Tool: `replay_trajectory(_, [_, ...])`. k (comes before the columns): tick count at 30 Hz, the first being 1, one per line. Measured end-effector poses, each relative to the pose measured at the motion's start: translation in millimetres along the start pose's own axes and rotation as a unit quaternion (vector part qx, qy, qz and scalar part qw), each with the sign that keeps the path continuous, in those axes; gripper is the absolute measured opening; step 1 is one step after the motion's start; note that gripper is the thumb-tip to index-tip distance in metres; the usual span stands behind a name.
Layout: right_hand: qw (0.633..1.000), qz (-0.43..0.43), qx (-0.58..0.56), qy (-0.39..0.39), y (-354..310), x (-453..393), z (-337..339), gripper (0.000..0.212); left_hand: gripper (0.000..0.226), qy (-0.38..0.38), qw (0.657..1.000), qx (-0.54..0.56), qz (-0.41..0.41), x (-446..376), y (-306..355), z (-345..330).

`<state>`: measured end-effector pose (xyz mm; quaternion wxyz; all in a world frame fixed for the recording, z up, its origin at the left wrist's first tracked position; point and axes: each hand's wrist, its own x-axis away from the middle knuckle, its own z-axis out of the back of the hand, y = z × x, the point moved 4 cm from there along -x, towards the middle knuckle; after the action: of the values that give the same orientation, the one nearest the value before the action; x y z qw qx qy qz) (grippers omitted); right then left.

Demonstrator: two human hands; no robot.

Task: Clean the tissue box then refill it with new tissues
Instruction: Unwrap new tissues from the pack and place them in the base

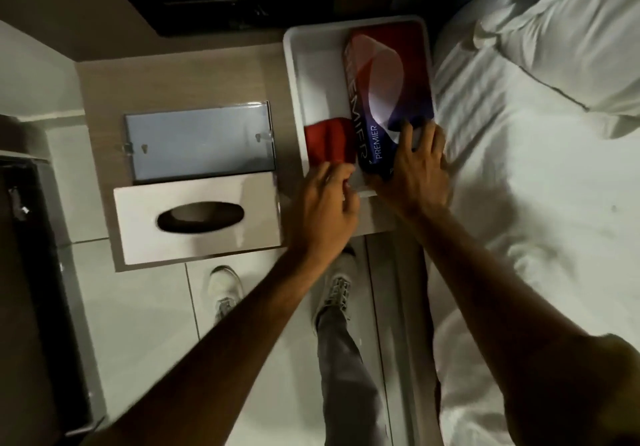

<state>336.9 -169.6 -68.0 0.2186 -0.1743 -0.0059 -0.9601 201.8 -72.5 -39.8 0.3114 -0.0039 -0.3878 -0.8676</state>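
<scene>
A white tissue box cover (197,220) with a dark oval slot lies on the wooden bedside table (100,92). Behind it lies its clear base plate (199,142). To the right, a white tray (294,64) holds a red-and-blue "PREMIER" tissue pack (388,89) and a red cloth (329,144). My right hand (412,172) grips the near end of the tissue pack. My left hand (325,206) rests at the tray's near edge, its fingers closing on the lower edge of the red cloth.
A bed with white sheets (536,220) and a pillow (571,37) fills the right side, right against the tray. A dark recessed panel (228,5) sits in the wall behind the table. Tiled floor and my shoes (225,289) are below; a dark cabinet (31,289) stands at the left.
</scene>
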Motion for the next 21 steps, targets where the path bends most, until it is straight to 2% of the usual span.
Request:
replay_trajectory(3, [0.998,0.050,-0.023,0.000,2,7,12,0.062,0.051,0.020,0.999,-0.033,0.010,-16,20,-20])
replay_trajectory(5, [0.993,0.112,-0.028,0.026,7,11,26,0.041,0.071,0.002,0.998,-0.058,0.020,-25,28,-33])
replay_trajectory(7, [0.984,0.169,-0.027,0.044,12,15,41,0.039,0.092,-0.007,0.996,-0.080,0.029,-33,35,-41])
replay_trajectory(9, [0.972,0.226,-0.029,0.054,13,16,58,0.051,0.100,0.017,0.995,-0.085,0.041,-40,43,-43])
replay_trajectory(10, [0.965,0.251,-0.027,0.066,13,14,66,0.051,0.098,0.039,0.995,-0.077,0.050,-44,48,-41])
replay_trajectory(12, [0.956,0.276,-0.035,0.091,10,10,80,0.036,0.086,0.095,0.991,-0.064,0.072,-51,57,-34])
replay_trajectory(14, [0.953,0.270,-0.079,0.116,9,5,92,0.030,0.073,0.135,0.985,-0.066,0.090,-58,66,-24])
replay_trajectory(18, [0.945,0.220,-0.165,0.177,9,-7,112,0.024,0.058,0.144,0.984,-0.067,0.077,-66,82,-4])
replay_trajectory(21, [0.942,0.220,-0.114,0.226,9,-13,116,0.020,0.044,0.151,0.986,-0.067,0.032,-64,91,8])
